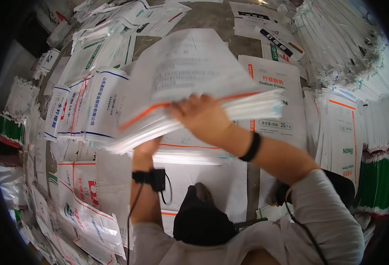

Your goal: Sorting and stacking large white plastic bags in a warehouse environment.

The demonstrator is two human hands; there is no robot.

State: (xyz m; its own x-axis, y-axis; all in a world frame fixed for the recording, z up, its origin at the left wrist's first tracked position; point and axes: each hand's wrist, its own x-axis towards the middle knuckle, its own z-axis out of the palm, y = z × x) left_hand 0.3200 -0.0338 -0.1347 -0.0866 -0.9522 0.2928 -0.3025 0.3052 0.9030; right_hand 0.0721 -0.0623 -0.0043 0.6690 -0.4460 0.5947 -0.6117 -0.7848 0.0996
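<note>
A: Qk pls, where's the stack of white sacks [190, 75]?
B: Ctr up to 12 o'clock, tilted. Near edge slants from abt 9 up to btwn 2 & 3, w/ an orange stripe [236, 96] alongside. Print on the top sack's a blur.
A: R hand [201, 115]?
B: Dead ctr. Fingers bent over the near edge, close together, pinching the stack. Black band [251, 147] on that wrist, btwn 3 & 5.
A: & L hand [147, 145]?
B: Abt 9, nr ctr, partly under the stack. Fingers hidden, so can't tell if they're spread or pinching. Black strap w/ small box [158, 180] on that wrist, abt 7.
A: Underneath?
B: Lower pile of white sacks [183, 157], at 6, just below the held stack.
A: Around it?
B: Blue-lined sacks [101, 104] btwn 9 & 10; orange-print sack [271, 99] abt 2, partly covered by the stack; big white bundle [335, 44] farther out at 2; green bundle [377, 183] btwn 3 & 4; red-lined sack [95, 221] btwn 7 & 8.
</note>
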